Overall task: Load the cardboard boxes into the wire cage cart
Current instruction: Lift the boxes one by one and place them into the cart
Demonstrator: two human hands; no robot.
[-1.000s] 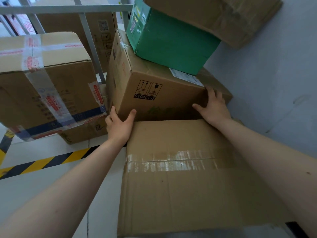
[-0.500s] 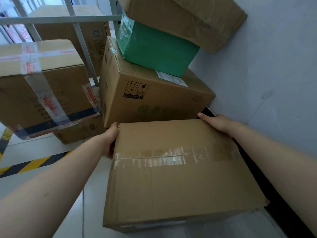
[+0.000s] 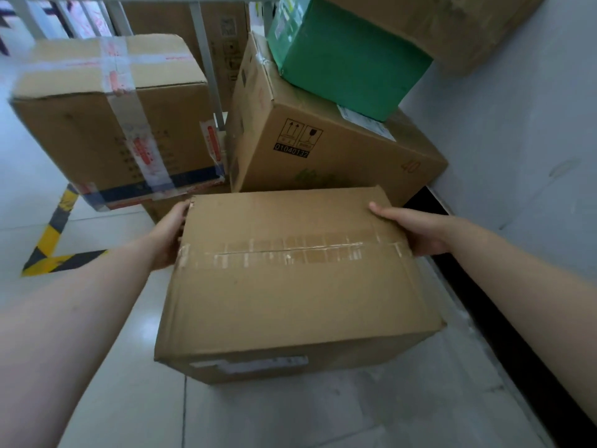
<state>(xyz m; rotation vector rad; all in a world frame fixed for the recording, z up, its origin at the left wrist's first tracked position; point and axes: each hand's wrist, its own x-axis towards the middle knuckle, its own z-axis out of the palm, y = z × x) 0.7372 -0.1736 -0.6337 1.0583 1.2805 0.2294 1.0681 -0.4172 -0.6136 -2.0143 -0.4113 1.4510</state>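
Note:
A plain brown cardboard box (image 3: pixel 290 286) with a taped top seam is in front of me, over the white floor. My left hand (image 3: pixel 168 236) presses its left side near the far corner. My right hand (image 3: pixel 410 226) grips its right side, thumb along the top edge. Behind it stands a larger brown box (image 3: pixel 326 156) printed 01040132, with a green box (image 3: pixel 349 56) on top. The grey bars of the wire cage cart (image 3: pixel 206 69) rise at the back, with boxes behind them.
A taped box (image 3: pixel 116 124) with red-printed tape sits at the left, on another box. A further brown box (image 3: pixel 445 24) overhangs at the top right. A white wall (image 3: pixel 517 124) with a black baseboard runs along the right. Yellow-black floor tape (image 3: pixel 48 244) marks the left.
Both hands left the printed box behind and took hold of the near box's sides. The near box has come away from the stack, towards me and slightly up.

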